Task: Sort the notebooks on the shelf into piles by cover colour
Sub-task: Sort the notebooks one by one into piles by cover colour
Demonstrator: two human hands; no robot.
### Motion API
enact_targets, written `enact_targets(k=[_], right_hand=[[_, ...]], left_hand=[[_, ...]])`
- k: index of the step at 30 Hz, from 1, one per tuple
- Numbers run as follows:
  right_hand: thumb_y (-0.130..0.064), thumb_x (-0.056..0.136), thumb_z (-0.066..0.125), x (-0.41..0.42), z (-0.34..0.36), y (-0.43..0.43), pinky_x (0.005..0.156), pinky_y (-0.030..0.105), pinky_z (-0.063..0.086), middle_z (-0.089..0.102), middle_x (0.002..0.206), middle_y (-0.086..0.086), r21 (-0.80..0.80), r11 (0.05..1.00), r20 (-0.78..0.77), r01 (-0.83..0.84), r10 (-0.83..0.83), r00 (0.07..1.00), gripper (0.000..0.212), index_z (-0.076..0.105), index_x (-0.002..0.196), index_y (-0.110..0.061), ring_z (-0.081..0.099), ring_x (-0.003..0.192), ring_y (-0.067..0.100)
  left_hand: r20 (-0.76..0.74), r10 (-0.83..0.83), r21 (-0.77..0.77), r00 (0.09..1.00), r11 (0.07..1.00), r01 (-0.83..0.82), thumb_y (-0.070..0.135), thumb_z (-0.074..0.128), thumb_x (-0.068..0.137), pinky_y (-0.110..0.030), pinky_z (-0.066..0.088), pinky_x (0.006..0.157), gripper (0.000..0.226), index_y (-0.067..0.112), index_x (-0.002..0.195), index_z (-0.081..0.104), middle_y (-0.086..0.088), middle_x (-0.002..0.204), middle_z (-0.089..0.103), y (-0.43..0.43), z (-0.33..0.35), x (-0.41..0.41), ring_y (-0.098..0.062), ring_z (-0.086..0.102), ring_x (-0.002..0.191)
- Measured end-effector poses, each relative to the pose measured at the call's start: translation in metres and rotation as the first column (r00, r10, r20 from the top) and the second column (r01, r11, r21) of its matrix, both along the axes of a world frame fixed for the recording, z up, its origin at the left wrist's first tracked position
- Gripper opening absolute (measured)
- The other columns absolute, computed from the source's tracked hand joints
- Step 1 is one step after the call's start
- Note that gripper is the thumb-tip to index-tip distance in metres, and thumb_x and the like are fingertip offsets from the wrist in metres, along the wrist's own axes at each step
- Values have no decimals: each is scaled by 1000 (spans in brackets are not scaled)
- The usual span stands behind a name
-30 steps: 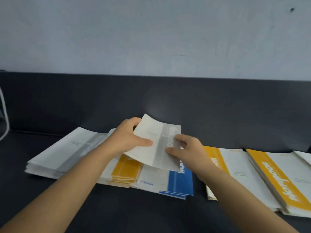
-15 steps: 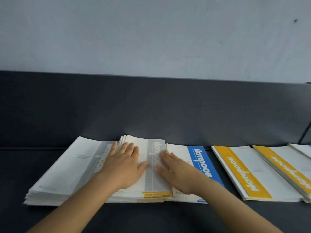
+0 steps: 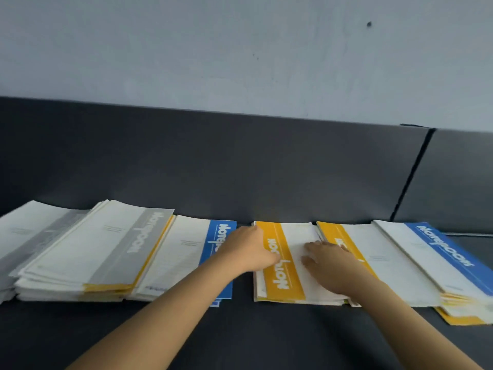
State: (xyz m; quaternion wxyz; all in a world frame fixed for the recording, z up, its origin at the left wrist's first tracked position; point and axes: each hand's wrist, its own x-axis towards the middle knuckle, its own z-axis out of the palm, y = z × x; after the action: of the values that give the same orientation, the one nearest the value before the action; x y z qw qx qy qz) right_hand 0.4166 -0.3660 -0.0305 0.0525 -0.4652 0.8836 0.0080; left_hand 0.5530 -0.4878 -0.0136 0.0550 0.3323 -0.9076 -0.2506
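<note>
Notebooks lie in a row on the dark shelf (image 3: 240, 332). From the left: a grey-striped pile (image 3: 32, 236), a second grey-striped notebook (image 3: 114, 244) topping a stack with yellow edges, a blue-striped notebook (image 3: 186, 252), a yellow-striped notebook (image 3: 282, 279), another yellow-striped one (image 3: 373, 260), and a blue-striped one (image 3: 437, 252) at the far right. My left hand (image 3: 250, 249) rests at the left edge of the middle yellow-striped notebook. My right hand (image 3: 330, 265) lies flat on that notebook's white part, fingers spread.
A dark back panel (image 3: 240, 161) rises behind the notebooks, with a seam (image 3: 410, 177) at the right. A pale wall (image 3: 240, 49) stands above it. More yellow-edged notebooks (image 3: 458, 316) stick out under the right-hand stack.
Both hands let go of the grey-striped notebook, now lying on the second stack from the left, and moved right onto the middle yellow-striped notebook. The view has shifted right.
</note>
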Motion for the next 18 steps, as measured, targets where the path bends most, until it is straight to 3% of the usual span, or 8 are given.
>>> enact_targets(k=[2, 8, 13, 16, 18], right_hand=[[-35, 101, 29, -5, -2, 3, 109, 38, 30, 53, 135, 4, -48, 996, 37, -69, 71, 997, 40, 48, 131, -17, 47, 124, 23], [-34, 101, 30, 1, -1, 0, 106, 36, 35, 49, 139, 6, -101, 970, 80, -221, 230, 970, 42, 44, 137, -15, 47, 124, 24], [-40, 100, 28, 7, -10, -9, 104, 45, 36, 50, 133, 7, -119, 971, 128, -207, 222, 967, 43, 46, 132, -17, 45, 122, 30], [-41, 100, 29, 9, -9, -11, 105, 47, 35, 50, 134, 7, -117, 975, 150, -190, 206, 967, 44, 46, 132, -16, 44, 123, 30], [-37, 100, 30, 7, -7, -11, 106, 45, 36, 49, 136, 8, -139, 972, 172, -192, 214, 962, 44, 43, 136, -15, 45, 124, 28]], left_hand=[[50, 66, -13, 997, 998, -66, 46, 69, 83, -29, 44, 64, 34, 19, 72, 52, 0, 83, 62, 6, 0, -14, -20, 64, 84], [131, 226, 2, 965, 974, -228, 41, 65, 89, -26, 46, 68, 31, 14, 103, 59, -3, 97, 63, 18, 0, -27, -18, 63, 90], [170, 255, 107, 952, 955, -275, 41, 62, 89, -30, 48, 83, 29, 16, 99, 54, -5, 102, 60, 25, 7, -27, -19, 61, 97], [132, 282, 180, 950, 936, -303, 39, 64, 89, -28, 42, 79, 32, 16, 103, 47, -3, 102, 50, 26, 8, -21, -18, 51, 97], [93, 275, 213, 957, 933, -289, 41, 70, 85, -27, 42, 76, 32, 16, 97, 53, -5, 110, 56, 23, 5, -17, -18, 53, 98]])
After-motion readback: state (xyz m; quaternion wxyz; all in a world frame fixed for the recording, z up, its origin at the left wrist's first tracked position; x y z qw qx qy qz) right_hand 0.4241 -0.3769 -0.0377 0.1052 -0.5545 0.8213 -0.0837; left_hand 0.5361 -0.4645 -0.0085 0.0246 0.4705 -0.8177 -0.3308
